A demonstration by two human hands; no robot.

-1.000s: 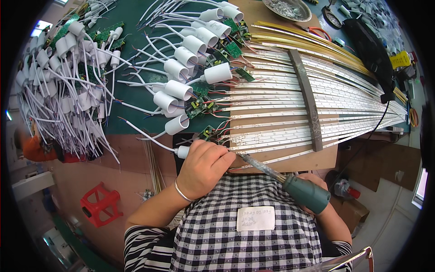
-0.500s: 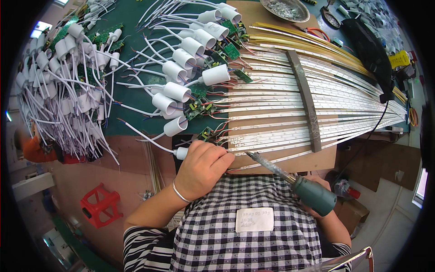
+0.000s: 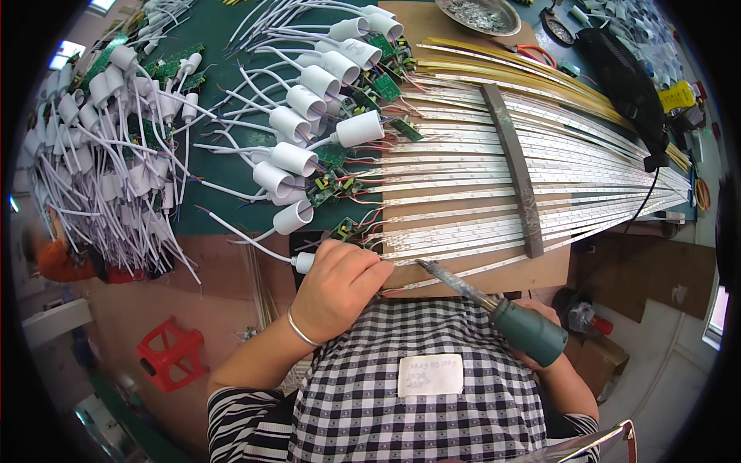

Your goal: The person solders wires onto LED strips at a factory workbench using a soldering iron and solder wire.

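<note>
My left hand [image 3: 340, 282] is closed at the near edge of the board, thumb and fingers pinched beside the left end of an LED strip. What sits between its fingertips is hidden. Next to its knuckles lies a white lamp cap [image 3: 304, 262] with a white cable. My right hand [image 3: 539, 314] grips the green handle of a soldering iron [image 3: 531, 332]. The iron's tip points left and lies at or just above a near LED strip [image 3: 455, 255]; contact cannot be made out. Beyond my left hand, a green circuit board [image 3: 345, 228] joins the strips by thin wires.
A dark bar [image 3: 512, 170] lies across the fanned strips on a brown board [image 3: 494, 281]. White caps with cables [image 3: 292, 158] line their left ends. Further left is a heap of caps [image 3: 116, 154]. A metal dish [image 3: 482, 17] stands at the back; a red stool [image 3: 171, 353] is on the floor.
The whole view has shifted slightly, so the table's things appear a little further left. Both hands keep their grip, and the iron stays beside the near strips.
</note>
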